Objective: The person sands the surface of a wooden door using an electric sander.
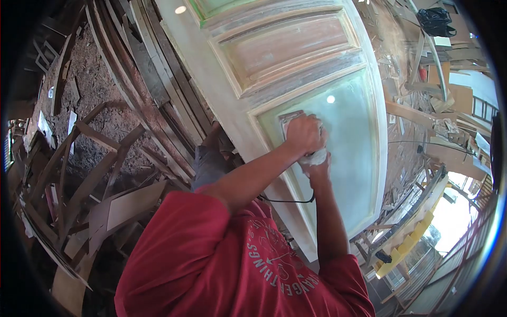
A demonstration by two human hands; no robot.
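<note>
My left hand [305, 133] is closed over the front of a dusty power sander [289, 116]. Its flat base lies against the pale green panel [348, 153] of a large wooden door [248, 105]. Just behind, my right hand [318, 165] grips the sander's rear body [315, 157], with the fingers partly hidden. A black cord [288, 201] hangs in a curve near my right wrist. Raised moulding frames the panel, and a second panel [285, 47] beyond it shows worn, reddish wood.
Long boards [153, 68] run beside the door on the left. Curved wood offcuts [100, 137] are piled over a floor strewn with shavings [127, 124]. On the right are more scraps, a black plastic bag [436, 21] and a yellow-edged piece [409, 238].
</note>
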